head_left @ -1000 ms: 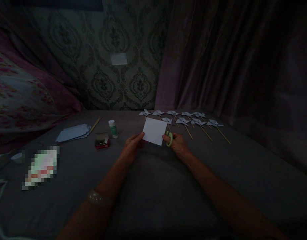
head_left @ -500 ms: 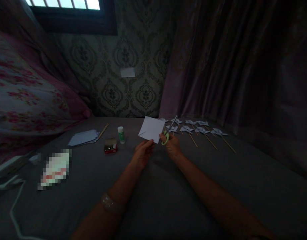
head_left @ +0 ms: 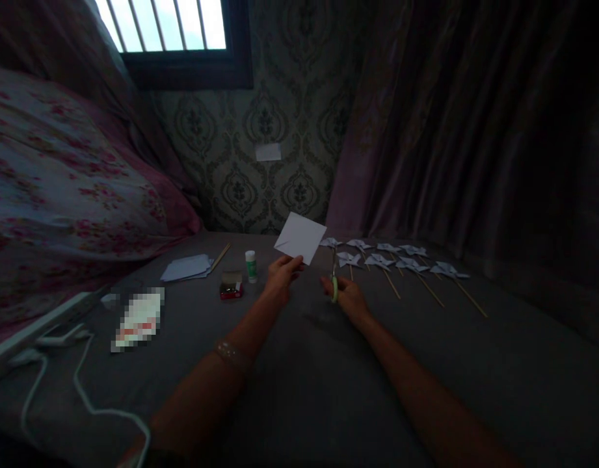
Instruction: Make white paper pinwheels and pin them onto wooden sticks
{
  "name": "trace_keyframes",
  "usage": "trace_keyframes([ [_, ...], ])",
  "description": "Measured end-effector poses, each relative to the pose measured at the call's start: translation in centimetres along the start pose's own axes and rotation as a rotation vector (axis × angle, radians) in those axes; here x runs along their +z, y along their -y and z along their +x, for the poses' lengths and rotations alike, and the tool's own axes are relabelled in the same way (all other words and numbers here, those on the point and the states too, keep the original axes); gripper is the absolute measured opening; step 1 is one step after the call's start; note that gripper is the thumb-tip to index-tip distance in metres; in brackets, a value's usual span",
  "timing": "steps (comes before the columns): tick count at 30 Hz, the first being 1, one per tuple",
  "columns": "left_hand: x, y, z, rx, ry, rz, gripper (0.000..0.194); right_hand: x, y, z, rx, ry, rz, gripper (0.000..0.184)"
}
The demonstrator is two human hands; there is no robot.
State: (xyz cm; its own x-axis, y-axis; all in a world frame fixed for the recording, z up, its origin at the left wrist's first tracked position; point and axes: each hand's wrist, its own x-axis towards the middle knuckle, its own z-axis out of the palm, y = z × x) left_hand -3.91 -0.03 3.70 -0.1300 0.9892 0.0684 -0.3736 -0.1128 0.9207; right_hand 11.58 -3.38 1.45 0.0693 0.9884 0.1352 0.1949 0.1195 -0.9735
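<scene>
A square sheet of white paper [head_left: 300, 236] is pinched at its lower edge by my left hand [head_left: 282, 276], held up above the grey surface. One short slit or crease runs in from its left corner. In my right hand [head_left: 348, 296] are scissors [head_left: 334, 286] with light green handles, their blades pointing away from me and apart from the paper. Beyond that hand, several white paper pinwheels [head_left: 379, 261] on wooden sticks lie in rows.
To the left are a stack of white paper [head_left: 186, 267], thin wooden sticks [head_left: 221, 255], a glue stick [head_left: 251, 266] and a small open red box [head_left: 231, 290]. Nearer me lie a blurred-out packet [head_left: 139, 318], a power strip [head_left: 40, 328] and white cables [head_left: 111, 411].
The scissors have drawn away from the paper and down, and their blades now look closer together. My left hand has raised the paper slightly. The head view has shifted left and up.
</scene>
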Motion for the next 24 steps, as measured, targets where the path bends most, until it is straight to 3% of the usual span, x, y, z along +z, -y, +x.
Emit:
trace_keyframes([
  [3,0.4,-0.5,0.7,0.012,0.018,-0.028,0.03,-0.1,-0.2,-0.3,-0.028,0.145,-0.072,0.049],
  [7,-0.2,0.7,0.3,-0.046,-0.011,-0.098,0.034,0.2,-0.9,-0.3,-0.071,0.282,-0.178,0.043],
  [12,-1.3,2.1,-0.2,-0.097,-0.039,-0.085,0.033,0.5,-1.8,-0.3,-0.06,0.325,-0.279,0.04],
  [24,-1.5,2.0,-1.4,-0.112,-0.023,-0.111,0.029,0.6,-1.6,-0.9,-0.062,0.437,-0.257,0.043],
])
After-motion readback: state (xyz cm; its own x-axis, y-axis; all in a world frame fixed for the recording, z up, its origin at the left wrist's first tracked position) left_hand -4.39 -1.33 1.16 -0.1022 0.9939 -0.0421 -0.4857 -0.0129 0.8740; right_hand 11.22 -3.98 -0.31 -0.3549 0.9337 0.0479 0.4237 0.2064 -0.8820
